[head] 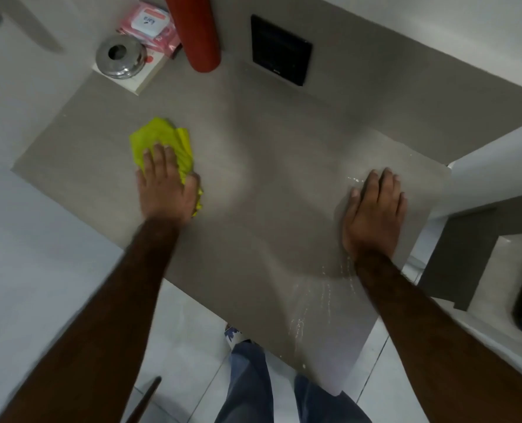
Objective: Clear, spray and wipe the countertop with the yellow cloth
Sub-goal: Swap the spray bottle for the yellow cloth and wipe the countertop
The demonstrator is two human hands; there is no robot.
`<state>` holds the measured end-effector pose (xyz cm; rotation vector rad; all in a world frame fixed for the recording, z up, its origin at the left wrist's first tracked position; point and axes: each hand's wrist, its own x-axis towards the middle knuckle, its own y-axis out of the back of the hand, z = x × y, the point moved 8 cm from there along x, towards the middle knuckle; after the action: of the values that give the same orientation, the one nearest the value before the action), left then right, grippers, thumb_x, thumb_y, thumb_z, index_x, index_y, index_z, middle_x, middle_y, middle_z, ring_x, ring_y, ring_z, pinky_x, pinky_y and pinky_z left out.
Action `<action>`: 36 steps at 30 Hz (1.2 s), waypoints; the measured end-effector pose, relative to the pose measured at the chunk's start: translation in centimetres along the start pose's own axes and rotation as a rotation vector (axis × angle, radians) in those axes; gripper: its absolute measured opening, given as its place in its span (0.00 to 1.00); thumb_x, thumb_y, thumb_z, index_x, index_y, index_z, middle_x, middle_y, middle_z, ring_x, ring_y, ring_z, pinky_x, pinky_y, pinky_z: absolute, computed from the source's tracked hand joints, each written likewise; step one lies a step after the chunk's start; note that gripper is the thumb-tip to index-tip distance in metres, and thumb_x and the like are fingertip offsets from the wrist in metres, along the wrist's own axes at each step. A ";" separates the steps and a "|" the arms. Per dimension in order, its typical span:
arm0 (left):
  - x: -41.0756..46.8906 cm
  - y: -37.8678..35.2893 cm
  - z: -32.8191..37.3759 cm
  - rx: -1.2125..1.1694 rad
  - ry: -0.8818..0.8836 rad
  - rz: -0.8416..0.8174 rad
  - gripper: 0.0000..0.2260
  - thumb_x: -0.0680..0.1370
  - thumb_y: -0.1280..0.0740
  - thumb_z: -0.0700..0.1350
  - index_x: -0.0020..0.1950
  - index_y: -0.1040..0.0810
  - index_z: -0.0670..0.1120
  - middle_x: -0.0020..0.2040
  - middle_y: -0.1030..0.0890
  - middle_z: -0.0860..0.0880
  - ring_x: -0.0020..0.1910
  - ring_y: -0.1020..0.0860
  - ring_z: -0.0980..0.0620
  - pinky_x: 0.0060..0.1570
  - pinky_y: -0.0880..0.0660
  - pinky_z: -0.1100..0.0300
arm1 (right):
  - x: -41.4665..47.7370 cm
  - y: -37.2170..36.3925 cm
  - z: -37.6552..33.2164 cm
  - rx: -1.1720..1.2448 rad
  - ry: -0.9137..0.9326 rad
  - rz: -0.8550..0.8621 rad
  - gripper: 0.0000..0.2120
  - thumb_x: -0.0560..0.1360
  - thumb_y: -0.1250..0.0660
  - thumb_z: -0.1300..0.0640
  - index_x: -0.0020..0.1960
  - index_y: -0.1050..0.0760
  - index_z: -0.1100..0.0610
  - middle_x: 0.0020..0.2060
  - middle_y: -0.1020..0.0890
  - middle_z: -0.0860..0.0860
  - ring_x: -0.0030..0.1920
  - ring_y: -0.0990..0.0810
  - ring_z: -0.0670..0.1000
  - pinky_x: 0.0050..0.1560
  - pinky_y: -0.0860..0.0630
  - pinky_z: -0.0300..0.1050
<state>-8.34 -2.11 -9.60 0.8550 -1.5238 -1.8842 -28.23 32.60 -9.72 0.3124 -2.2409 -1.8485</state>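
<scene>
The grey countertop (pixel 253 166) fills the middle of the view. My left hand (pixel 165 184) presses flat on the crumpled yellow cloth (pixel 159 138) at the counter's left side, with the thumb wrapped over the cloth's near edge. My right hand (pixel 374 212) lies palm down on the bare counter near the right edge, fingers slightly apart, holding nothing. Wet streaks and droplets (pixel 314 300) glisten on the surface near my right wrist and toward the front corner.
At the back left, a shiny metal container (pixel 121 56) rests on a white block, beside a pink wipes pack (pixel 153 29). A red cylinder (pixel 197 32) stands at the back. A black wall panel (pixel 279 50) is behind. White tiled floor and my jeans lie below.
</scene>
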 end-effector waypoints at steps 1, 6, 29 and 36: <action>0.3 -0.4 2.2 0.006 -0.048 -0.004 0.35 0.79 0.50 0.59 0.82 0.45 0.42 0.83 0.47 0.41 0.82 0.48 0.39 0.79 0.47 0.40 | -0.1 -0.1 0.0 0.000 0.003 0.003 0.27 0.87 0.53 0.47 0.83 0.43 0.59 0.82 0.40 0.59 0.83 0.44 0.59 0.83 0.45 0.59; -1.0 -2.9 14.2 0.025 -0.258 -0.071 0.38 0.76 0.52 0.61 0.83 0.47 0.43 0.83 0.47 0.42 0.82 0.48 0.39 0.79 0.49 0.40 | 0.1 0.0 0.3 0.108 0.012 0.017 0.27 0.87 0.54 0.47 0.82 0.41 0.57 0.82 0.39 0.57 0.83 0.44 0.57 0.84 0.48 0.57; -1.6 -3.1 11.1 0.002 -0.313 0.130 0.30 0.83 0.48 0.59 0.80 0.41 0.43 0.81 0.39 0.42 0.80 0.41 0.42 0.78 0.44 0.41 | 2.2 -0.4 -4.0 -0.029 0.103 0.026 0.32 0.83 0.47 0.39 0.83 0.40 0.53 0.83 0.43 0.62 0.84 0.47 0.63 0.82 0.49 0.64; -1.9 -2.8 11.0 0.006 -0.313 0.164 0.29 0.83 0.48 0.58 0.80 0.40 0.43 0.81 0.38 0.42 0.80 0.41 0.42 0.78 0.45 0.42 | 4.0 -0.1 1.7 -0.052 -0.082 -0.013 0.37 0.83 0.51 0.36 0.85 0.48 0.57 0.85 0.47 0.57 0.85 0.50 0.59 0.83 0.50 0.62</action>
<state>-15.70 6.65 -10.50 0.4342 -1.7248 -1.9580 -32.58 32.92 -10.02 0.2468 -2.2436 -1.9565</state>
